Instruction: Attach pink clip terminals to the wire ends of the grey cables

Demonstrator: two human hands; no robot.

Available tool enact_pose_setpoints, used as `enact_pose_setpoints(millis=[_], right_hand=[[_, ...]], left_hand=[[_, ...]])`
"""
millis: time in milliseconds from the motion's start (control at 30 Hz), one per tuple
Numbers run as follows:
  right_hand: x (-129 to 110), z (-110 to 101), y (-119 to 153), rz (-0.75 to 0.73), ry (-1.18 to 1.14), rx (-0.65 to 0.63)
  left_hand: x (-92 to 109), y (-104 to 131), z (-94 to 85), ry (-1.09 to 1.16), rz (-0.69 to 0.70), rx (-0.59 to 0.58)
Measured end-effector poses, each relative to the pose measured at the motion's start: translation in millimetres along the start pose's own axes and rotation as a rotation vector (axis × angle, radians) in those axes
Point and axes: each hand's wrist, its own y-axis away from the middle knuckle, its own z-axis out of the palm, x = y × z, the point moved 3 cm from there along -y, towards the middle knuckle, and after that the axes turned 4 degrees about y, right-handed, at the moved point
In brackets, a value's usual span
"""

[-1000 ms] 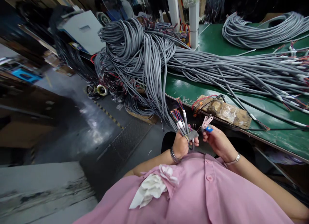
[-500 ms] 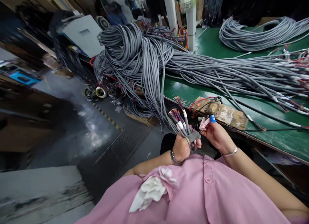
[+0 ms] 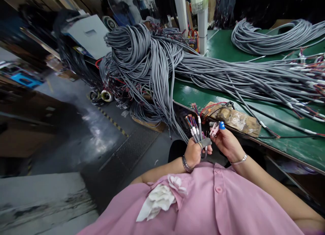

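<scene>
In front of my shirt, my left hand (image 3: 194,153) is closed around several grey cables (image 3: 197,136) whose white-banded ends fan out into thin coloured wires (image 3: 191,121). A grey wrap covers its thumb, which presses across the cables. Just to the right, my right hand (image 3: 230,144) pinches a small pink clip-like piece (image 3: 214,129) between thumb and fingers. A blue cover sits on that thumb. The pink piece is close to the cable held in my left hand; I cannot tell whether they touch.
A long heap of grey cables (image 3: 215,67) runs along the green bench (image 3: 190,90) and hangs over its left end. By the front edge lies a worn wooden block (image 3: 228,117) with red and black wires. A coiled cable bundle (image 3: 269,39) rests at the back right.
My left hand and its cables have shifted slightly right, nearer my right hand. My right hand keeps its pinch on the pink piece and has moved only slightly.
</scene>
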Motion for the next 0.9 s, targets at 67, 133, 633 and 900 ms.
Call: enact_pose_setpoints(millis=[67, 133, 633, 900], right_hand=[[1, 0, 2, 0.025, -0.001, -0.016], [2, -1, 4, 0.065, 0.001, -0.050], [-8, 4, 14, 0.072, 0.117, -0.080], [-11, 2, 12, 0.102, 0.162, 0.013]], left_hand=[[1, 2, -0.3, 0.001, 0.004, 0.003], [1, 4, -0.9, 0.009, 0.006, -0.001], [10, 10, -9.4, -0.001, 0.152, 0.041], [8, 5, -6.2, -0.022, 0.142, 0.100]])
